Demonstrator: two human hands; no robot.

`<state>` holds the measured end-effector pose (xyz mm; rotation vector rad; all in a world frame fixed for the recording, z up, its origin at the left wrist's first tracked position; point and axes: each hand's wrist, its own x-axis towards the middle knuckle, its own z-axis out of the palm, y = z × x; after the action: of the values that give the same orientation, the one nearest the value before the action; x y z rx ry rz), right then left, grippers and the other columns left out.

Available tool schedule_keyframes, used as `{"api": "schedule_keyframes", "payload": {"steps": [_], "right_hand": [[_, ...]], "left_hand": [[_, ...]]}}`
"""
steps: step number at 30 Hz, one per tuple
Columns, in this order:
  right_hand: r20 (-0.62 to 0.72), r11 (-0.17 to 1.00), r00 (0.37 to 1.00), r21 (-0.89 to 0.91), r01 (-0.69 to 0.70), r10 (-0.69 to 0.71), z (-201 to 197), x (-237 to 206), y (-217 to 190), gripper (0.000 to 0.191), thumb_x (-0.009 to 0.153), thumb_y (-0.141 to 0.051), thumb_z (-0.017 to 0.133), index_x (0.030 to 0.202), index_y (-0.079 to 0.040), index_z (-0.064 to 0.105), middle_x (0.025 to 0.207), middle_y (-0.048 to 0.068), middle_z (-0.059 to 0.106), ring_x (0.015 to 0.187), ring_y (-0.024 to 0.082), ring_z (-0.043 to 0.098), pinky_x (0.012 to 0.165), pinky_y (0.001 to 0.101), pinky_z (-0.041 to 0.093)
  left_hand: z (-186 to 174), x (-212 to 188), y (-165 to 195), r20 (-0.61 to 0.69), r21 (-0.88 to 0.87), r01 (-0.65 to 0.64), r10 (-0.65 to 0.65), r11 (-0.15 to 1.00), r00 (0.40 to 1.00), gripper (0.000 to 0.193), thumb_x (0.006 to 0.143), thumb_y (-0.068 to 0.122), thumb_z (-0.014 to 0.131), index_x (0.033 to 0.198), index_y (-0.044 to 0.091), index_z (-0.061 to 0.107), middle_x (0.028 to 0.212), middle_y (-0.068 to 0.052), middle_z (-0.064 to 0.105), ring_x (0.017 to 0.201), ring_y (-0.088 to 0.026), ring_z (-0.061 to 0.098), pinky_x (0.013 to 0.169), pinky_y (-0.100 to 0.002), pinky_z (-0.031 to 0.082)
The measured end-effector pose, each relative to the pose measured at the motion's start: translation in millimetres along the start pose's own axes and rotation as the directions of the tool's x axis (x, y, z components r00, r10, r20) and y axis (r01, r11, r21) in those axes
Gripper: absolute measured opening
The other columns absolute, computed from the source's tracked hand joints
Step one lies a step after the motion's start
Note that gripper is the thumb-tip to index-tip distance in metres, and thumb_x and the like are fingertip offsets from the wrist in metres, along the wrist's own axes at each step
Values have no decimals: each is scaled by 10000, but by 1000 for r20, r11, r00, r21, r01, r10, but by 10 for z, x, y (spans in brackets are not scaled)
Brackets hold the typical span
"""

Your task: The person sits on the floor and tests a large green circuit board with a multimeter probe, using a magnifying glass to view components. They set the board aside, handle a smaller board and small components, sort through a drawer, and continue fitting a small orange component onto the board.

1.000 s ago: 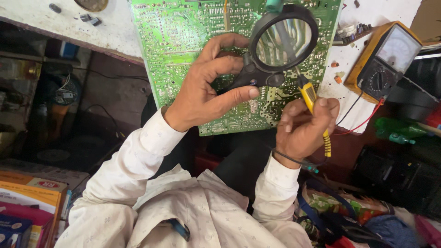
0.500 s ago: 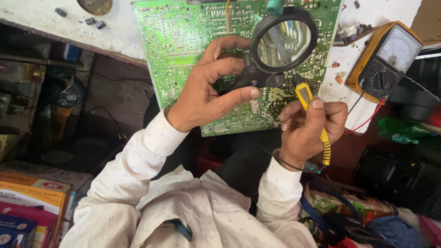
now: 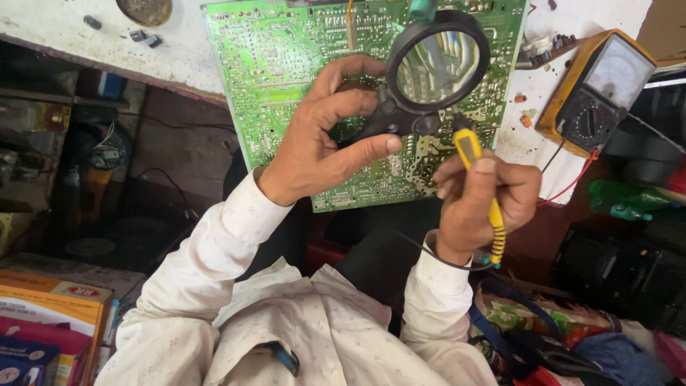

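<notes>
A person in a white long-sleeved shirt bends over a green circuit board that lies solder side up on a worn white workbench, its near edge jutting past the bench's rim. The left hand holds a black-framed magnifying glass above the board's right half, thumb and curled fingers pinched on the short black handle just below the lens, through which a patch of the board's tracks shows enlarged. The right hand, at the board's lower right corner, is closed in a fist around a yellow probe-like tool; the thumb presses on its upper end, which points toward the board close under the lens, while the ribbed yellow grip runs down past the wrist. Whether the tip actually meets the board cannot be told, as the glass's frame and the fingers cover that spot. A thin dark band circles the right wrist. To the right of the board, on the same bench, sits an analogue meter in a yellow case with a dial and a rotary knob, red and black leads trailing from it past the bench edge. To the board's upper left lie a round metal disc and a few small dark components. Below the board and to its left, orange boxes are stacked beside the person's elbow.
</notes>
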<state>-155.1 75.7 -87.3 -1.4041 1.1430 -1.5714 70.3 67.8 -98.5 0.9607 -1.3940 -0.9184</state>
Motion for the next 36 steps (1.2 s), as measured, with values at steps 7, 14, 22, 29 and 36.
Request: {"api": "schedule_keyframes", "payload": {"steps": [7, 14, 22, 29, 36], "right_hand": [[-89, 942, 965, 253, -220, 249, -4, 122, 6, 213, 1106, -191, 569, 1029, -99, 393, 658, 171, 555, 438, 191, 463, 411, 251, 334], [-122, 882, 913, 334, -332, 390, -14, 159, 68, 195, 1087, -208, 565, 998, -103, 426, 661, 128, 524, 485, 203, 444, 457, 281, 339], [-32, 691, 840, 585, -424, 542, -197, 243, 229, 106, 1079, -178, 566, 1016, -110, 515, 705, 106, 562, 504, 189, 457, 429, 254, 319], [-24, 645, 844, 657, -391, 536, -300, 165, 278, 159, 1143, -160, 580, 1032, -72, 508, 714, 101, 552, 532, 173, 467, 418, 223, 311], [-111, 942, 983, 319, -102, 144, -124, -312, -163, 227, 1142, -257, 553, 1033, -72, 479, 685, 116, 483, 477, 186, 438, 423, 245, 328]], "left_hand": [[0, 3, 1, 4, 17, -20, 20, 1000, 1000, 363, 936, 248, 880, 1165, 9, 733, 1435, -158, 534, 1378, -284, 534, 1178, -393, 436], [1, 11, 0, 4, -1, 1, -1, 1000, 1000, 361, 932, 247, 881, 1160, 11, 728, 1483, -153, 538, 1359, -271, 552, 1149, -377, 467], [7, 19, 10, 8, -4, 4, -4, 1000, 1000, 354, 936, 247, 880, 1158, 12, 734, 1481, -151, 537, 1361, -266, 549, 1155, -375, 463], [-3, 6, 16, 10, -18, 5, -5, 1000, 1000, 336, 945, 241, 868, 1137, 13, 713, 1450, -152, 526, 1342, -258, 551, 1147, -368, 461], [-297, -302, 13, 54, -70, 85, -81, 994, 995, 344, 900, 222, 874, 1066, 10, 661, 1192, -120, 629, 1047, -178, 596, 899, -327, 492]]}}
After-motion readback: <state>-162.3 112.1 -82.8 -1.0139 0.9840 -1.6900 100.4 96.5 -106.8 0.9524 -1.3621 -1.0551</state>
